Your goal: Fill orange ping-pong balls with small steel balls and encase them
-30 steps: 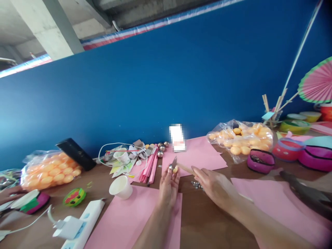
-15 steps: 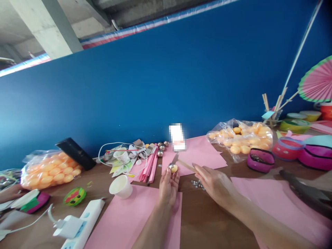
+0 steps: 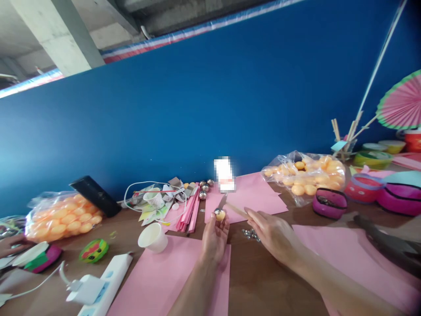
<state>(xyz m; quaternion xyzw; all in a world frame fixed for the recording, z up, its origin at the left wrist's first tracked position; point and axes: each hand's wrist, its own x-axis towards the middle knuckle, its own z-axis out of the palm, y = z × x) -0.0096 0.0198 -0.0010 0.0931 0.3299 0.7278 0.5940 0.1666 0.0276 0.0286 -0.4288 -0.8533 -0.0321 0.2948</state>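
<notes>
My left hand (image 3: 215, 237) is palm up, its fingers curled round a small ball (image 3: 220, 214) that is part shiny silver and part pale orange. To its right, my right hand (image 3: 271, 230) pinches a pale wooden stick (image 3: 237, 210), whose far end points left, just above and apart from the ball. A narrow dark shape lies on the pink paper (image 3: 259, 193) behind the ball; I cannot make out what it is. Small silver pieces (image 3: 251, 235) are scattered beside my right fingers. Several silver balls (image 3: 204, 188) stand behind my left hand.
Bags of orange balls stand left (image 3: 66, 217) and right (image 3: 309, 175). A white cup (image 3: 153, 238), pink strips (image 3: 190, 210) and a power strip (image 3: 115, 276) are on the left. Pink pouches (image 3: 330, 203) and a dark curved object (image 3: 384, 245) are on the right. Another person's hand (image 3: 16, 245) shows far left.
The ball has turned slightly in my left hand, its silver part now more on top. My right hand and the stick have hardly moved. The view has shifted a little.
</notes>
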